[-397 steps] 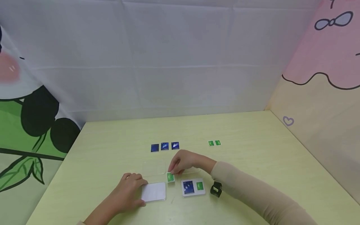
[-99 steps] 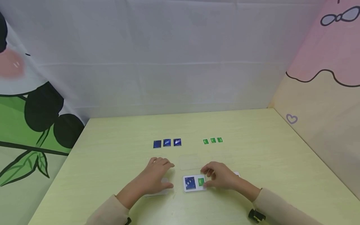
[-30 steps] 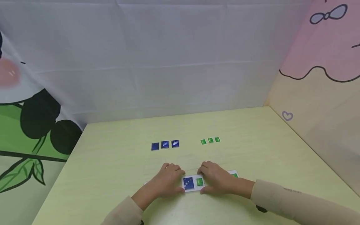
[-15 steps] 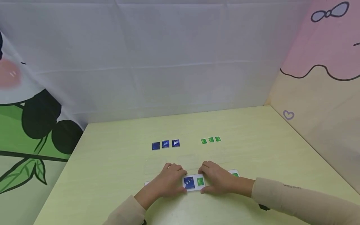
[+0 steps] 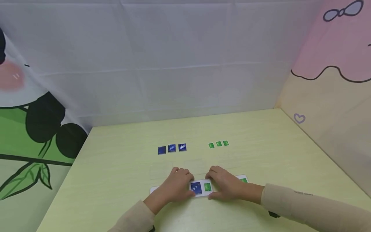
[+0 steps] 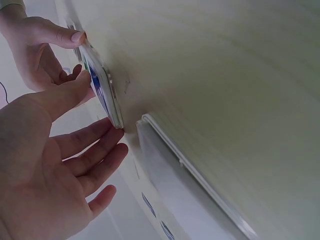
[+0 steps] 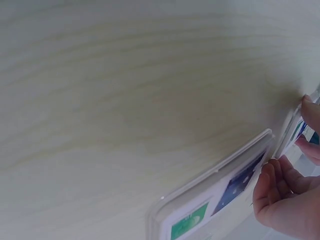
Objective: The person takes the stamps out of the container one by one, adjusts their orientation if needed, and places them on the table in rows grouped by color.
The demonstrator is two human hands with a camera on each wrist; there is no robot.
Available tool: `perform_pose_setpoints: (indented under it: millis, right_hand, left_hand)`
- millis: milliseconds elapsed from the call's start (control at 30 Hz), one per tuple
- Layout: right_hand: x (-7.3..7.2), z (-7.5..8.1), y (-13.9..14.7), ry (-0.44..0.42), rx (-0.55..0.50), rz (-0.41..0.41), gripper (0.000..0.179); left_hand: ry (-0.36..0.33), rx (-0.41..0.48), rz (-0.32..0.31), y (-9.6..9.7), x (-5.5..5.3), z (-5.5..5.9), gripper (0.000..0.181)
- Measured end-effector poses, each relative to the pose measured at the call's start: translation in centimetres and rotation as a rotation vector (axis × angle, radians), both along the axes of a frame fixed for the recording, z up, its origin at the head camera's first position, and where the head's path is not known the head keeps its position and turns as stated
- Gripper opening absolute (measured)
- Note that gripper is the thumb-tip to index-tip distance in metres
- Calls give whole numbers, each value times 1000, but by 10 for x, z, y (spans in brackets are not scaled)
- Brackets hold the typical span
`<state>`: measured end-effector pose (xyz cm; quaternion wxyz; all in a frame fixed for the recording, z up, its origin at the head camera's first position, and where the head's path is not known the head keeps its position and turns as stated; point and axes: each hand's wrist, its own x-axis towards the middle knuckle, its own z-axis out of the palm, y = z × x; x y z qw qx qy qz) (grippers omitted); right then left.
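In the head view, a flat white card in a clear case (image 5: pixel 200 192) lies in the middle, bearing a dark blue square and a smaller green square. My left hand (image 5: pixel 179 185) grips its left end between thumb and fingers. At its right end my right hand (image 5: pixel 224 183) holds it the same way. The left wrist view has this case (image 6: pixel 102 85) tilted, with my left hand's fingers (image 6: pixel 95 142) at its edge. In the right wrist view, my right hand's fingers (image 7: pixel 285 185) are bent at the case's far edge.
A plain white cased card (image 6: pixel 175 185) lies left, mostly behind my left hand in the head view. Another case with blue and green squares (image 7: pixel 215 197) lies right. Three blue squares (image 5: pixel 172 148) and three green ones (image 5: pixel 218 144) lie farther back. Faint clear sheets (image 5: pixel 160 170) lie nearer.
The right hand earlier held a small green square, and three now lie at the back instead of two. Both hands came to the middle case. Over the last second they barely moved.
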<state>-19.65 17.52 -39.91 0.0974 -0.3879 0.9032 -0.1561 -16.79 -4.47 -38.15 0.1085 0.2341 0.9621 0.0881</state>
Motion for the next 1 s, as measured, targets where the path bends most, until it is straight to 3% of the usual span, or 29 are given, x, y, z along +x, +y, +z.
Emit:
perform_pose_setpoints:
  millis: [567, 1000]
  right_hand:
    - [1, 3, 2, -6, -16, 6, 55]
    - [-1, 0, 3, -17, -25, 12, 55]
  left_hand:
    - [-13, -7, 40, 13, -6, 1, 41]
    - [-83, 34, 55, 12, -16, 7, 30]
